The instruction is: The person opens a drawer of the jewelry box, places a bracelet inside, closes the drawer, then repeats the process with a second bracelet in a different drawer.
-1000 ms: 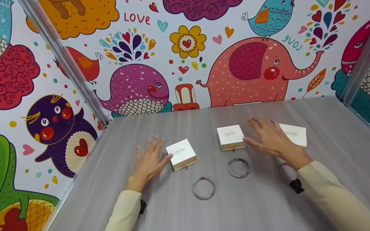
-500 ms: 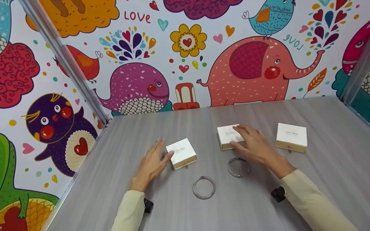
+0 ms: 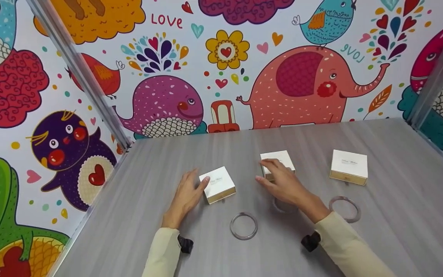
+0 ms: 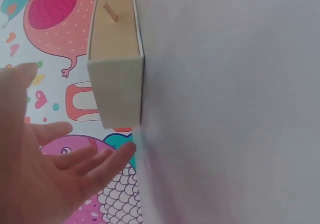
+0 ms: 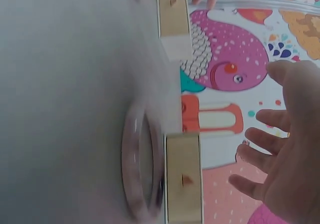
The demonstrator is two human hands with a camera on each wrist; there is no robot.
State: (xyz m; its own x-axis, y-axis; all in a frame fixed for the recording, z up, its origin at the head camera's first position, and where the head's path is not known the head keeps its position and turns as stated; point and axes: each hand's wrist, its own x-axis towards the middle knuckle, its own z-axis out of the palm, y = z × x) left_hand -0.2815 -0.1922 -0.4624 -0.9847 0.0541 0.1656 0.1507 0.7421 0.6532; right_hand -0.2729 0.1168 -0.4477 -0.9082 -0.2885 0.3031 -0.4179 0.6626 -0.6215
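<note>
My left hand (image 3: 186,196) is beside a small white box (image 3: 218,182) with a gold front, the thumb overlapping its left corner in the head view. In the left wrist view the fingers (image 4: 75,164) are spread and relaxed, with a little tab on the box's tan end. My right hand (image 3: 285,186) hovers at the middle white box (image 3: 284,157) and partly hides it. The right wrist view shows those fingers (image 5: 265,140) loosely extended and holding nothing. Below that hand lies a clear greyish bangle (image 5: 131,159), mostly covered in the head view.
A third white box (image 3: 349,163) stands at the right, with another bangle (image 3: 358,212) in front of it. One more bangle (image 3: 232,226) lies in front of the left box. Behind the grey wooden table (image 3: 160,154) rises a wall printed with cartoon animals (image 3: 298,88).
My right hand has swept left from between the middle and right boxes to over the middle one, uncovering the right box and bangle. The left hand has shifted slightly right.
</note>
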